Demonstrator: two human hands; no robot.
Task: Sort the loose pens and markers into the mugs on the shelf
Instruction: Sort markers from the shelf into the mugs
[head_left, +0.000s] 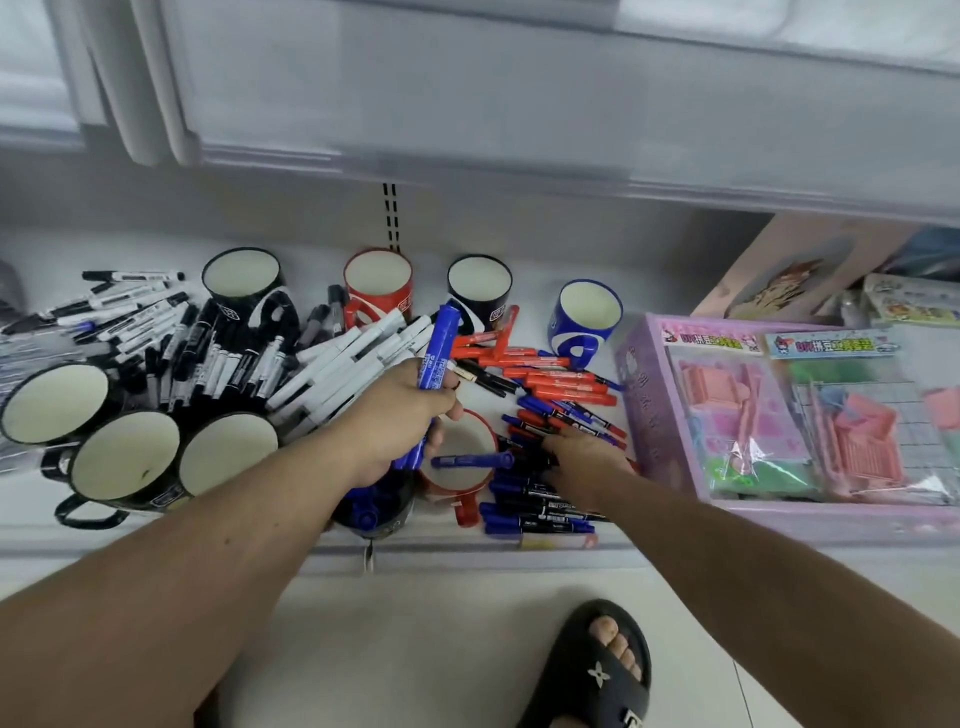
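left hand (400, 415): grips a bundle of blue markers (435, 353), held over the dark mug (376, 512) at the shelf (519, 553) front edge
right hand (584, 457): fingers down on the blue pens (535, 506) near the front edge; grip unclear
red mug (460, 467): one blue marker lying across the rim
tip: drop the bundle upright into the dark mug, keep colours separate

A thick blue marker (435, 358) stands nearly upright at the frame's centre, gripped by the left hand (400, 415). Just right and below, another blue marker (470, 460) lies flat across the rim of a red mug (465, 486). Red markers (550, 376) and blue-and-black pens (535, 506) lie in loose heaps right of centre; white and black markers (223, 358) pile at left among empty black mugs (124, 460). Along the back stand a red mug (378, 288), a dark mug (479, 291) and a blue mug (587, 322), all upright.
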